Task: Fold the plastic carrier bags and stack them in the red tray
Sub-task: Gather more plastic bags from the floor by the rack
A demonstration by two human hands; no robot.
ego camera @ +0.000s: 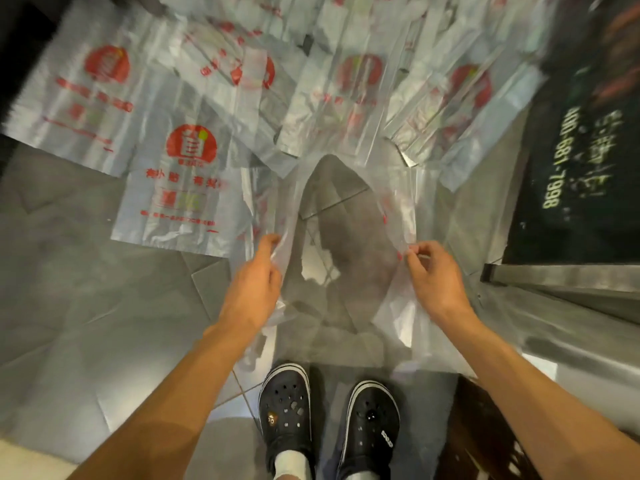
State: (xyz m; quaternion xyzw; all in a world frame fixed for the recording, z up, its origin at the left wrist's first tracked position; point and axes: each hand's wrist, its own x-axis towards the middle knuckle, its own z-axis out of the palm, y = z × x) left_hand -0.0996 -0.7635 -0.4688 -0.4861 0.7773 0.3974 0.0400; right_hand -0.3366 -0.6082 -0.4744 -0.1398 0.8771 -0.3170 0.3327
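My left hand [254, 278] and right hand [433, 275] each pinch one edge of a clear bag [346, 237], held open at mid-frame above my black clogs [285, 407]. More printed bags [180, 181] lie spread over the floor [69, 289] across the upper frame.

The held bag [346, 237] is clear, with faint red marks at its edges. The bags [180, 181] on the grey tiled floor [69, 271] are translucent whitish with red round logos, red lettering and small green touches. The clogs [284, 407] are black, white-trimmed. The mat [571, 168] at right is black with pale yellowish-green print
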